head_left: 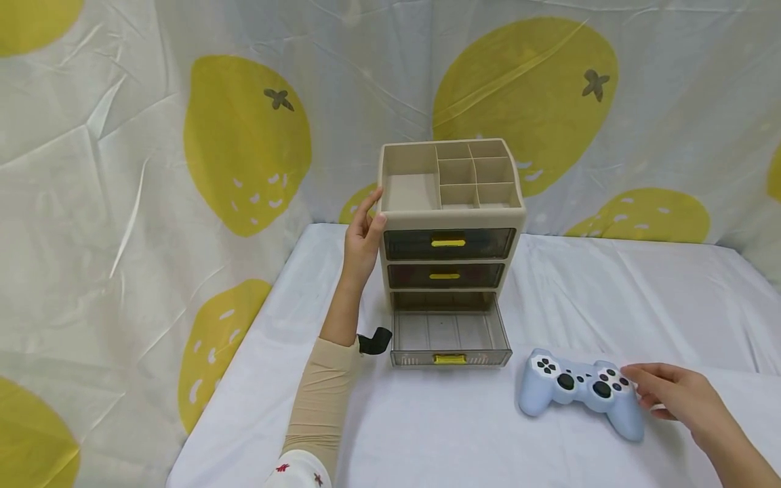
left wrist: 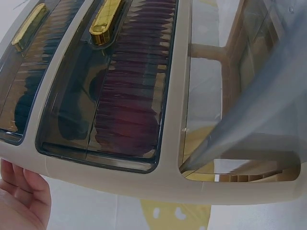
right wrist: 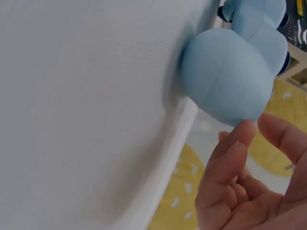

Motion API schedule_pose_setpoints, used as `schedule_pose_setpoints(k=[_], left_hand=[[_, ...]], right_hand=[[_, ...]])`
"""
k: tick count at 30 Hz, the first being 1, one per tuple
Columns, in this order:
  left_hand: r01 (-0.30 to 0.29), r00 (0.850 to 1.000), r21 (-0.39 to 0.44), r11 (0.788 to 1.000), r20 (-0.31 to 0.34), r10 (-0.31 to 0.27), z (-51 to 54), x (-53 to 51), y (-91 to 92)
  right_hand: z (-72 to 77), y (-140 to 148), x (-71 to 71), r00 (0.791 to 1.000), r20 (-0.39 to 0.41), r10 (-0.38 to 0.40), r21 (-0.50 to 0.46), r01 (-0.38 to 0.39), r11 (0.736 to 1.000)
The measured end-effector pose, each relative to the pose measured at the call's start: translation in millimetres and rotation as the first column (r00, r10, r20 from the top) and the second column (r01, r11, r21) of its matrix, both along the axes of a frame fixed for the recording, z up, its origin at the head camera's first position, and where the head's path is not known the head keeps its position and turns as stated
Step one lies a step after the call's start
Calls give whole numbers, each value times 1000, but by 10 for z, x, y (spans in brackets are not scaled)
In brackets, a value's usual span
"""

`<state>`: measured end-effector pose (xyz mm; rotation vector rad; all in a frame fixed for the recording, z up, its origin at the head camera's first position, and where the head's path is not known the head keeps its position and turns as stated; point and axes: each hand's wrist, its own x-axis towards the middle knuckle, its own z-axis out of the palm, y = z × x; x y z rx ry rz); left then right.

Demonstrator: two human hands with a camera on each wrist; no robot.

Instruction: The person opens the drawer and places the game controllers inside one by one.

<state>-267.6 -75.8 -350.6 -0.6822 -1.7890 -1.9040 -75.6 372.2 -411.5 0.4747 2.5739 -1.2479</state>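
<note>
A beige desktop organizer (head_left: 396,219) stands upright, with dark see-through drawers under a divided top tray. Its bottom drawer (head_left: 415,360) is pulled out and holds nothing. My left hand (head_left: 363,245) rests against the organizer's upper left side; in the left wrist view its fingers (left wrist: 33,184) lie at the frame's edge. To the right lies a light blue game controller (head_left: 582,388), buttons up, on the white cloth. My right hand (head_left: 680,398) is at the controller's right end, its fingertips at the rounded grip. Whether they touch it I cannot tell.
A white cloth covers the table (head_left: 464,427). Behind it hangs a pale curtain (head_left: 366,88) printed with yellow lemons. The two upper drawers (head_left: 448,244) are closed, with yellow handles. A black strap (head_left: 375,341) sticks out beside the left wrist, near the pulled-out drawer.
</note>
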Motion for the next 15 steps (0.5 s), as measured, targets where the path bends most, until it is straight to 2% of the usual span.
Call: schedule_pose_setpoints(k=[7, 15], left_hand=[[-5, 1000, -1, 1000, -13, 5, -14, -22, 2], [2, 1000, 7, 1000, -9, -2, -21, -26, 5]], right_hand=[[-62, 29, -7, 995, 97, 5, 23, -7, 1000], [-130, -13, -28, 982, 167, 90, 71, -103, 992]])
